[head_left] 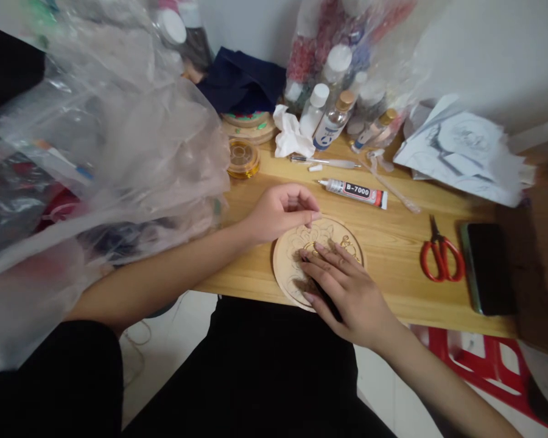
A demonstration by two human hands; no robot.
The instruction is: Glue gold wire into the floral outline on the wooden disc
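Note:
A round wooden disc (288, 263) with a carved flower pattern lies near the front edge of the wooden table (393, 243). My left hand (281, 211) rests at the disc's upper left rim, fingers curled, thumb and fingertips touching the rim. My right hand (347, 292) lies flat on the disc, fingers pressing on a small gold-coloured wire piece (313, 246) near its middle. Whether the left hand pinches anything small is not visible.
A B-7000 glue tube (356, 193) lies behind the disc. Red scissors (442, 254) and a dark phone (488, 267) sit to the right. Bottles (333, 118), crumpled tissue (291, 136), a thread spool (243, 158), sketch papers (466, 152) and big plastic bags (109, 152) crowd the back and left.

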